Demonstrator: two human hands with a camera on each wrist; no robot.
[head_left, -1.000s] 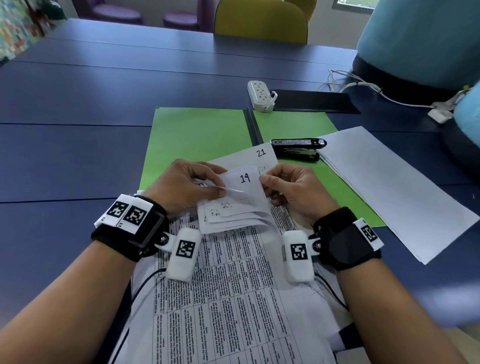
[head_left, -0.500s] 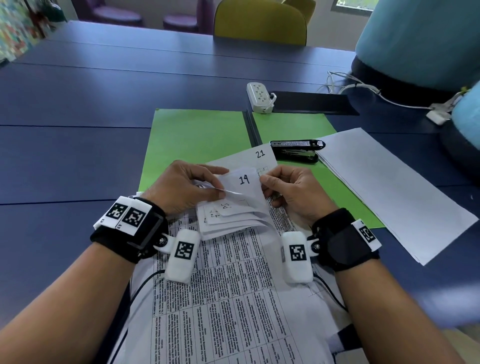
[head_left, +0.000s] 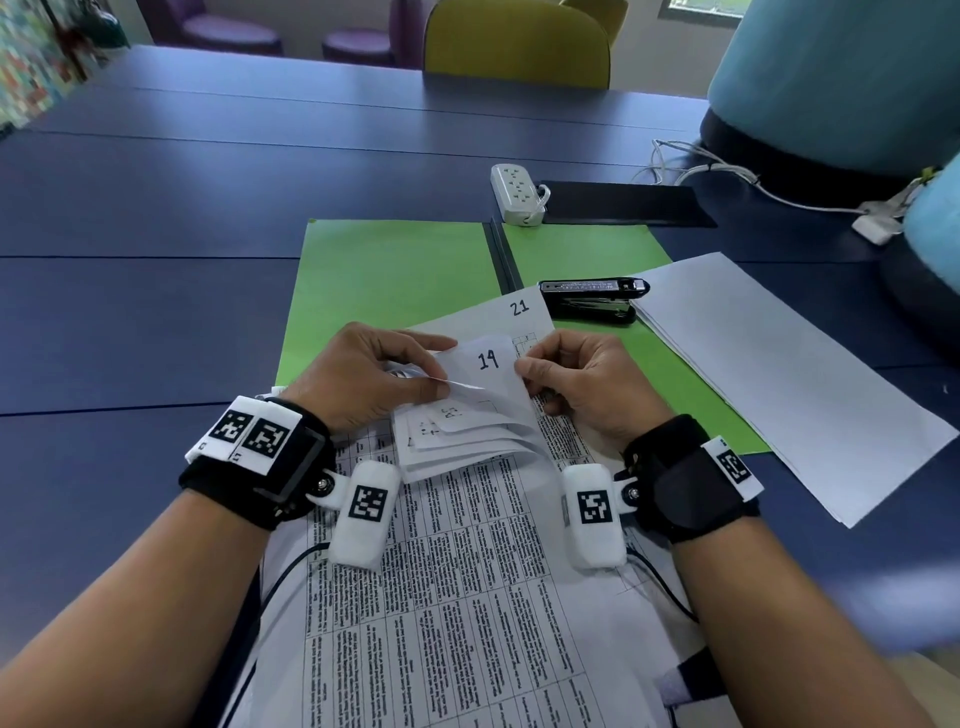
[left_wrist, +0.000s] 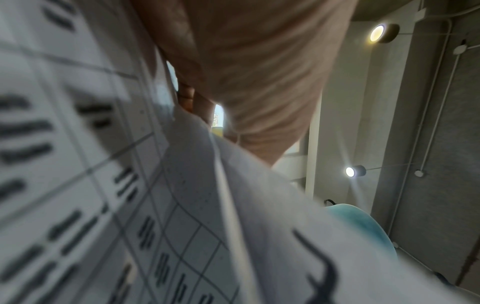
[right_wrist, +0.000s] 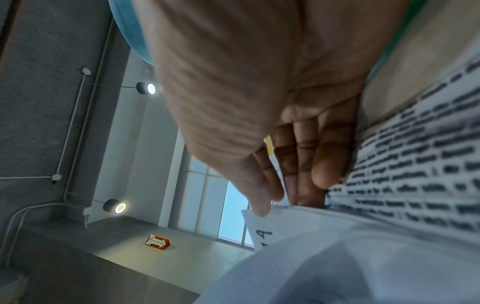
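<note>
A stack of printed white pages (head_left: 457, 571) lies in front of me on the blue table (head_left: 156, 312). Their top corners are curled back toward me in a fan (head_left: 457, 431). The uppermost curled corner, marked 19 (head_left: 488, 359), stands up between my hands. My left hand (head_left: 363, 379) pinches the fan's left edge between thumb and forefinger. My right hand (head_left: 582, 384) pinches the right edge of the 19 corner (right_wrist: 262, 230), thumb on top. The sheet beneath shows 21 (head_left: 519, 307). The left wrist view shows blurred pages (left_wrist: 130, 185) close up.
A green folder (head_left: 395, 280) lies open under the pages. A black stapler (head_left: 592, 300) sits just beyond my right hand. A second white paper pile (head_left: 789, 374) lies at the right. A white power strip (head_left: 517, 193) and cables (head_left: 727, 176) lie farther back, near a person in blue.
Almost nothing has shifted. Both hands keep their pinch on the curled page corners, and the 19 corner stands a touch more upright.
</note>
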